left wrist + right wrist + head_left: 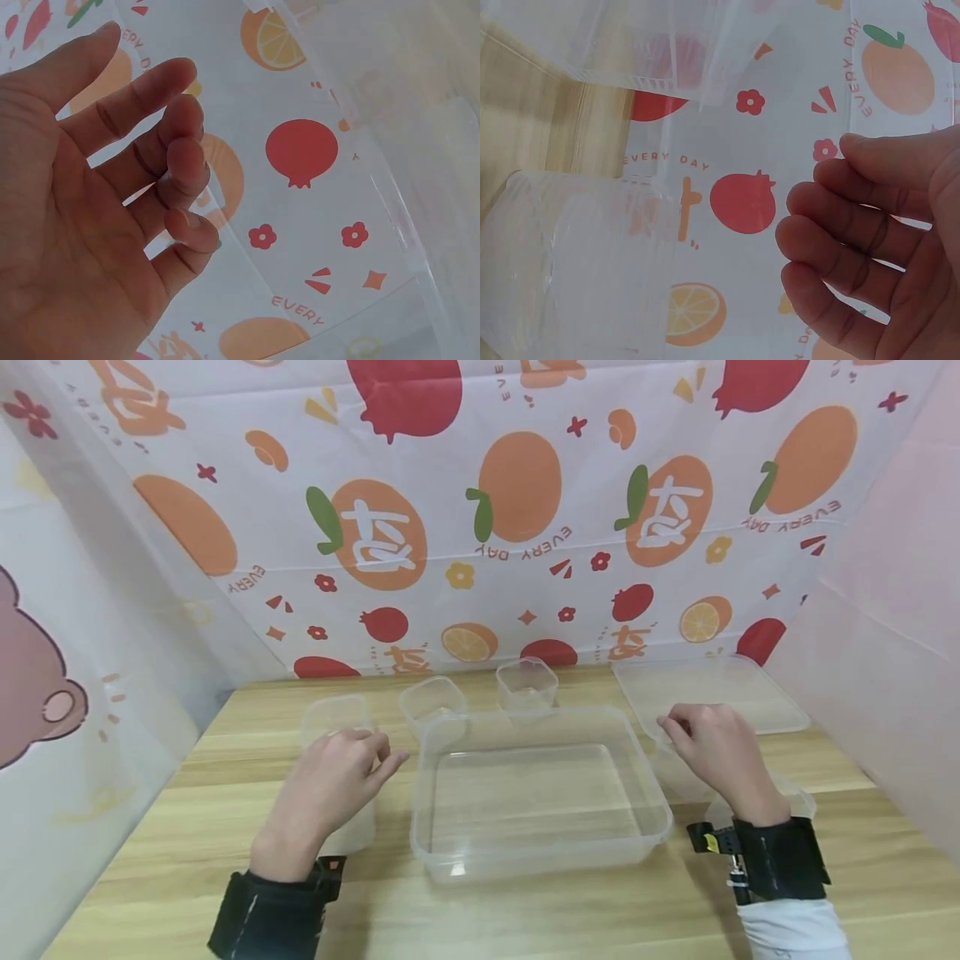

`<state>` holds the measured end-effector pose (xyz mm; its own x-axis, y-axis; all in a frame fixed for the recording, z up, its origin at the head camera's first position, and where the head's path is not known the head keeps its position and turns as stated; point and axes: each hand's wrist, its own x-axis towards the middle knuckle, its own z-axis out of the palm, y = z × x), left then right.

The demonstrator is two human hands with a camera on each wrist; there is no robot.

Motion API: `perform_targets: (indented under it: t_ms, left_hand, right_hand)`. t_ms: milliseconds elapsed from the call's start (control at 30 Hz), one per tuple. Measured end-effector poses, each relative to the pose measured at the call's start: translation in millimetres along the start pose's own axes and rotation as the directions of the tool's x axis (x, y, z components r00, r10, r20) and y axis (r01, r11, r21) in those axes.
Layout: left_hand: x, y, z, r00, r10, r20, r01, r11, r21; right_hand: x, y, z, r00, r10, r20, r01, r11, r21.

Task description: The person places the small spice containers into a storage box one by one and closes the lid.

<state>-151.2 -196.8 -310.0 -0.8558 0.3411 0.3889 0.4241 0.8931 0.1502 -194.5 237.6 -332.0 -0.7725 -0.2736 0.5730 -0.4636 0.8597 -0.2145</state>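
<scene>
My left hand (326, 789) hovers left of a large clear rectangular box (540, 856), its fingers loosely bent and holding nothing. Beneath that hand lies a long clear plastic piece (352, 835), partly covered by it. On the other side of the box, my right hand (716, 756) hangs in the air with relaxed, slightly curled fingers around nothing. Under it, clear plastic containers (678, 777) stand partly hidden by the hand and wrist. The right wrist view shows a clear ribbed container (577, 262) apart from the fingertips (799, 236).
Two small clear cups, a left one (431, 702) and a right one (527, 685), stand behind the large box. A flat clear lid (712, 689) lies at the back right of the wooden table (480, 918). A fruit-print cloth (442, 460) hangs behind.
</scene>
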Motion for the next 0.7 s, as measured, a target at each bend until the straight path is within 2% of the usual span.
perform_targets:
  t_ms: [200,367,533,700]
  left_hand:
    - [1.0,0.9,-1.4,1.000,-0.019,0.023,0.019,1.000,-0.005]
    - [0.3,0.9,-1.1,1.000,-0.018,0.024,0.018,1.000,-0.006]
    - [0.5,0.9,-0.8,1.000,-0.005,0.019,0.005,1.000,-0.010]
    - [0.5,0.1,-1.4,1.000,-0.010,0.023,0.010,1.000,-0.011]
  right_hand:
    - [2.0,-1.0,0.2,1.000,-0.017,0.007,0.017,1.000,-0.011]
    - [2.3,-1.6,-1.7,0.996,0.002,0.093,0.000,1.000,-0.019]
    - [2.5,-3.1,-0.8,0.978,0.038,0.206,-0.038,0.999,-0.002]
    - [1.7,-4.3,0.9,0.961,0.063,0.271,-0.069,0.997,0.016]
